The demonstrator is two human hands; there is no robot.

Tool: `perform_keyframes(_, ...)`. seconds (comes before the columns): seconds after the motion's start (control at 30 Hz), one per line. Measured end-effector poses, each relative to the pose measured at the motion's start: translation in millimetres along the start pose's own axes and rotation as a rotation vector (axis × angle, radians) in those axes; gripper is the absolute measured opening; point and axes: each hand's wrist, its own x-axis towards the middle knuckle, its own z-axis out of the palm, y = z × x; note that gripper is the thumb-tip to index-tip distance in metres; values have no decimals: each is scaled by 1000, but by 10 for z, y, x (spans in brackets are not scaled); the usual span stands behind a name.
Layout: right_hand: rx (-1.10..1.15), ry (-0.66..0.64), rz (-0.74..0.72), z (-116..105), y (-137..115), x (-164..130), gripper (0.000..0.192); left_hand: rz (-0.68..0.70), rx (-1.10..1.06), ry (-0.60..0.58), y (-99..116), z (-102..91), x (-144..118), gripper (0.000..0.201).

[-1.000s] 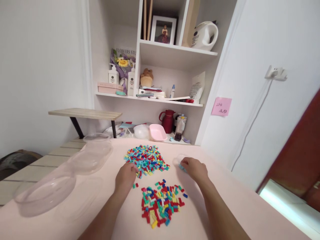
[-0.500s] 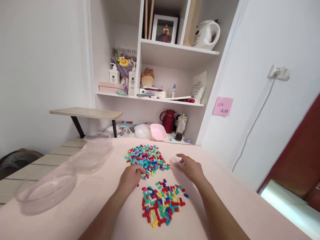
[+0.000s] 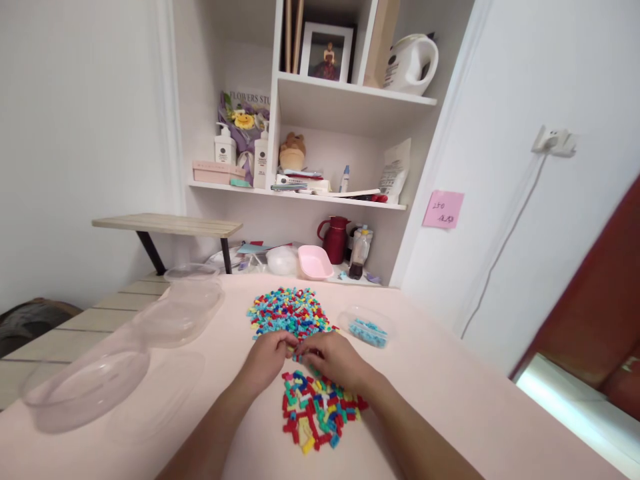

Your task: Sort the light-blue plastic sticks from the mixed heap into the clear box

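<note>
Two heaps of small coloured blocks lie on a pale pink table: a far heap and a near heap. My left hand and my right hand meet fingertip to fingertip between the heaps, at the near edge of the far one. Their fingers are curled down onto the blocks; whether either pinches a block is hidden. A small clear dish holding light blue blocks sits to the right of the far heap, apart from my right hand.
Several clear plastic bowls and lids stand on the left of the table. Behind it are a pink tub, a red jug, a wooden riser and white shelves with bottles and a kettle.
My right hand left the small dish and swung left to meet my left hand between the heaps. The left hand crept a little to the right. The dish now shows uncovered.
</note>
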Motion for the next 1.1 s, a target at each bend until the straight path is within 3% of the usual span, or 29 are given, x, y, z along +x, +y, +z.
perform_keyframes(0.23, -119, -3, 55, 71, 35, 26, 34, -3, 93, 67, -26, -22, 15, 36)
perform_keyframes(0.5, -77, 98, 114, 146, 41, 59, 20, 31, 134, 64, -9, -22, 5, 35)
perform_keyframes(0.77, -84, 87, 141, 131, 21, 75, 20, 47, 167, 63, -24, -25, 24, 35)
perform_keyframes(0.93, -99, 93, 118, 146, 26, 95, 10, 50, 193, 64, 7, -30, 12, 36)
perform_keyframes(1.1, 0, 122, 95, 134, 81, 93, 11, 50, 207, 55, 10, -37, 9, 36)
